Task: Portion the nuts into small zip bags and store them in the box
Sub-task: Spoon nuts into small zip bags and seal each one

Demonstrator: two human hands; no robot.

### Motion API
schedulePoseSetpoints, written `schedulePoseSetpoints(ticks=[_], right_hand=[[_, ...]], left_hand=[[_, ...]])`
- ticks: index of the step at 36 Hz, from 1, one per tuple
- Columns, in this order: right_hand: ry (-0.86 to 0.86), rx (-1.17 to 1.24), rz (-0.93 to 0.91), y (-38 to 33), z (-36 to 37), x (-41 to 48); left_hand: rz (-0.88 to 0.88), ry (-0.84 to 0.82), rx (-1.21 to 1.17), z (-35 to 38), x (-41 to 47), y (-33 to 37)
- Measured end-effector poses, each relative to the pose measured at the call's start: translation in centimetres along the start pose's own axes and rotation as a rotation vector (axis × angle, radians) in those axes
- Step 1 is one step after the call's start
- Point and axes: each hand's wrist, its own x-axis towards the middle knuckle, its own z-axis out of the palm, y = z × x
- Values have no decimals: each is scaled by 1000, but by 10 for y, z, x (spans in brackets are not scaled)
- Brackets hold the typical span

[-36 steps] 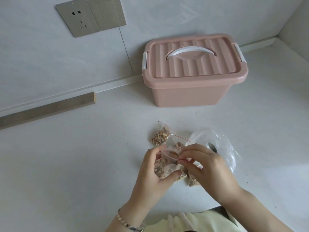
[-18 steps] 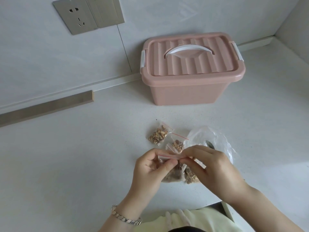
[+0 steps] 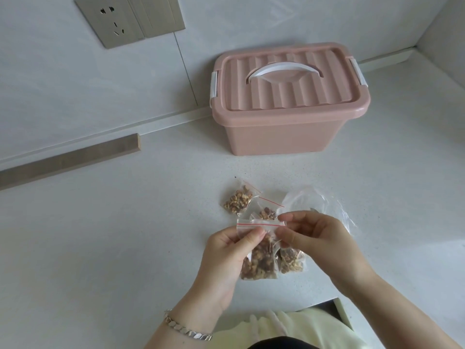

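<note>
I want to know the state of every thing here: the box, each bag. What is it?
Box: shut, lid on.
Held bag: filled with nuts, pinched at its zip strip; seal unclear.
Small bags: filled, lying flat.
Big clear bag: lying slack, mouth open.

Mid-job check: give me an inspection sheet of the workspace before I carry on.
Surface: white speckled counter.
Job's things: pink box at the back, lid on; held zip bag full of nuts; filled far bag, middle bag and near bag lie on the counter.
Clutter: crumpled large clear bag beyond the right hand.
Hands: left hand and right hand both pinch the held zip bag's top strip.
Cables: nothing seen.
Surroundings: wall socket; wooden strip along the wall.
</note>
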Motion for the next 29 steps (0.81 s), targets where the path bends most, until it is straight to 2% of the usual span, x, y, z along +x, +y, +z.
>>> schedulePoseSetpoints(ticks=[9, 16, 29], right_hand=[[-49, -93, 27, -1, -3, -2], [-31, -63, -49, 0, -2, -3], [-47, -185, -231, 2, -3, -1]], left_hand=[[48, 51, 44, -3, 0, -2], [65, 27, 41, -2, -1, 0], [112, -96, 17, -2, -2, 1]])
